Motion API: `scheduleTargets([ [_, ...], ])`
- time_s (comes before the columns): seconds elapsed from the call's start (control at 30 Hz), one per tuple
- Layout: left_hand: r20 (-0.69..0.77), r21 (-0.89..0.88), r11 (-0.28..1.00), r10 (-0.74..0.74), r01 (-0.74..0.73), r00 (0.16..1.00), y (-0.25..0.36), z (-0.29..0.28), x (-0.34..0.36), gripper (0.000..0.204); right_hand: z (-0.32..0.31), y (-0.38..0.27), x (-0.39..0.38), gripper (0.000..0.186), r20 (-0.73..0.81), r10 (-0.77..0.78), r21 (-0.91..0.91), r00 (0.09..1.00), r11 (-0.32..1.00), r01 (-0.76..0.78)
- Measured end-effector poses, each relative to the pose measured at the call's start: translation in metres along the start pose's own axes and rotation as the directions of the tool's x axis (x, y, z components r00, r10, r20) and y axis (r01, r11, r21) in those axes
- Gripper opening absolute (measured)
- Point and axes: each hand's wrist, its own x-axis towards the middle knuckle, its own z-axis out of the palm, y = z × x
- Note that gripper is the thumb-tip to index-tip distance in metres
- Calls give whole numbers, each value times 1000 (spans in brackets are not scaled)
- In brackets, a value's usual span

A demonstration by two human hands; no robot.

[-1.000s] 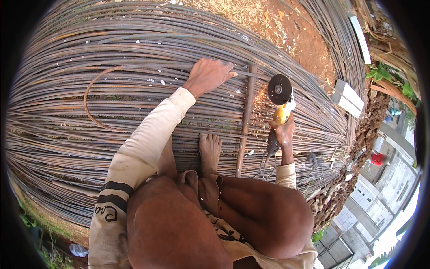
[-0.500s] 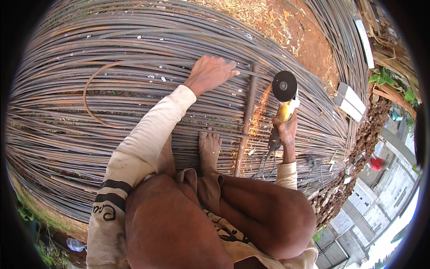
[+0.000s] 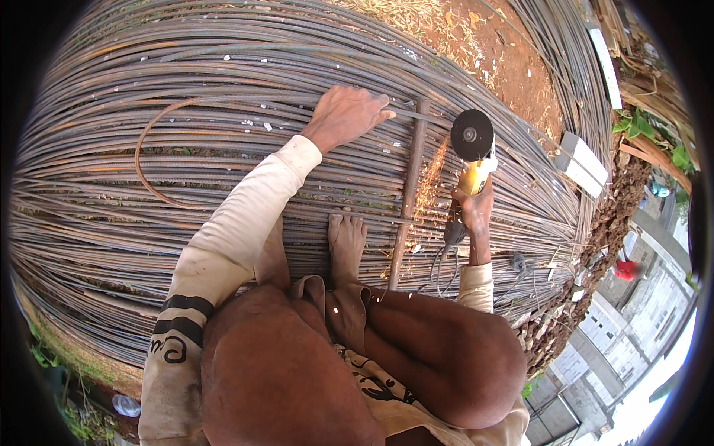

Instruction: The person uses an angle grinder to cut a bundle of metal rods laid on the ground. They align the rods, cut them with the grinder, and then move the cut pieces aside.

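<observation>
your right hand (image 3: 476, 212) has its fingers closed around the yellow and black angle grinder (image 3: 474, 181), right of centre over the bars. black disc (image 3: 472, 135) is up top, at the end of a thin steel bar (image 3: 421, 117). orange sparks (image 3: 429, 186) spray down from there toward you. your left hand (image 3: 346, 117) has its fingers curled down on that same bar, thumb toward the disc; fingertips partly hidden.

surface is a wide bed of long steel bars (image 3: 245, 80), running roughly left to right, rust on some. brown crosspiece (image 3: 410, 189) lies across them, between your hands. rusty curved rod (image 3: 139, 160) off to the left, small white chips scattered about. your bare foot (image 3: 346, 241) stands on the bars.

outdoors: red soil (image 3: 520, 89) with dry straw beyond the bars, white block (image 3: 581, 165) at right, earth bank behind it. further right, grey block walls and a person in red (image 3: 626, 270). clear plastic bottle (image 3: 126, 405) lower left.
</observation>
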Motion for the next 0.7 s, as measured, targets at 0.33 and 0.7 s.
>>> scheduleTargets([
  [0.33,-62,-37,999,23,-26,998,-2,2,-4,47,2,4,-4,51,12,13,-2,1000,1000,-13],
  [0.7,5,-9,1000,12,-12,1000,-1,1,1,47,-1,-4,-1,53,11,-23,28,1000,999,23],
])
